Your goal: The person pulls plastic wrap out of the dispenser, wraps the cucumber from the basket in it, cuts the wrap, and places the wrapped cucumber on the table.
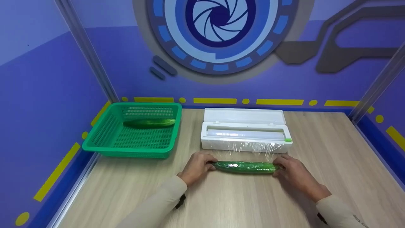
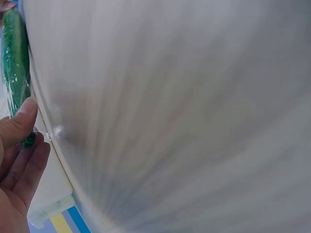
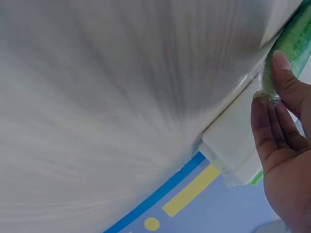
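Observation:
A green cucumber (image 1: pixel 243 167) wrapped in clear cling film lies crosswise in front of the white film dispenser (image 1: pixel 246 145). My left hand (image 1: pixel 196 167) pinches its left end between thumb and fingers; in the left wrist view that hand (image 2: pixel 22 155) shows the thumb on the film-covered tip. At the other end my right hand (image 1: pixel 294 172) pinches the cucumber the same way, and the right wrist view shows this hand (image 3: pixel 286 116) with film bunched at the fingertips. A crinkled sheet of film (image 1: pixel 253 151) stretches from the dispenser to the cucumber.
A green plastic basket (image 1: pixel 126 152) stands at the left with another cucumber (image 1: pixel 148 123) inside. The dispenser's lid (image 1: pixel 245 116) is raised, showing a film roll (image 1: pixel 245 134); a small green slider (image 1: pixel 287 140) sits at its right end. Printed panels (image 1: pixel 218 90) border the wooden table (image 1: pixel 335 152).

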The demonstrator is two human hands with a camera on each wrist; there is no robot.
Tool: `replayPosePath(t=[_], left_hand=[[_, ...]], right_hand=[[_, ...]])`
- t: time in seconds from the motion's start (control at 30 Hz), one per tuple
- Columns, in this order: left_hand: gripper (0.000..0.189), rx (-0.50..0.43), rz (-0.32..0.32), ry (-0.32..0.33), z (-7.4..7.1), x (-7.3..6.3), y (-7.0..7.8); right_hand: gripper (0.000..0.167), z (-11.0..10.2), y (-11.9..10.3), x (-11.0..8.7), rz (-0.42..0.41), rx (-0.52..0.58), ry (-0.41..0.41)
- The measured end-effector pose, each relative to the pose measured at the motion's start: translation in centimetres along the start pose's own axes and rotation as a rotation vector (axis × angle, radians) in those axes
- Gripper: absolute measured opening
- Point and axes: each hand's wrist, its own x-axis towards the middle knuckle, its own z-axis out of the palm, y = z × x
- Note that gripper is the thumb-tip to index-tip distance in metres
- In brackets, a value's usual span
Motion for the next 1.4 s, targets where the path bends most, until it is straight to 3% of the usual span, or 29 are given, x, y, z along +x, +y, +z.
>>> replayPosePath(t=[0.3,0.43,0.67,0.77,0.97,1.07,1.23,1.4], left_hand=[[0.024,-0.099,0.038,-0.035,-0.2,0.2,-0.3],[0.023,-0.114,0.043,-0.079,-0.5,0.4,-0.4],[0.022,-0.095,0.015,-0.163,-1.0,0.8,-0.3],[0.021,-0.078,0.013,-0.170,-1.1,1.0,-0.2],[0.022,-0.078,0.009,-0.182,-1.2,1.1,-0.2],[0.022,-0.074,0.007,-0.187,-1.3,1.2,-0.1],[0.022,-0.077,0.004,-0.198,-1.3,1.3,-0.2],[0.020,-0.090,0.028,-0.195,-1.2,1.4,-0.4]], right_hand=[[0.040,0.2,0.1,-0.2,-0.047,0.036,0.050],[0.040,0.3,0.2,-0.2,-0.056,0.033,0.042],[0.029,-0.6,0.7,-0.2,0.066,0.104,-0.026],[0.027,-1.1,1.2,-0.2,0.116,0.114,0.011],[0.026,-2.0,2.2,0.2,0.177,0.059,0.191],[0.046,-2.7,2.9,0.6,0.253,0.095,0.218],[0.096,-3.8,4.0,1.8,0.362,0.230,0.079],[0.100,-4.1,4.6,3.0,0.365,0.312,-0.014]])
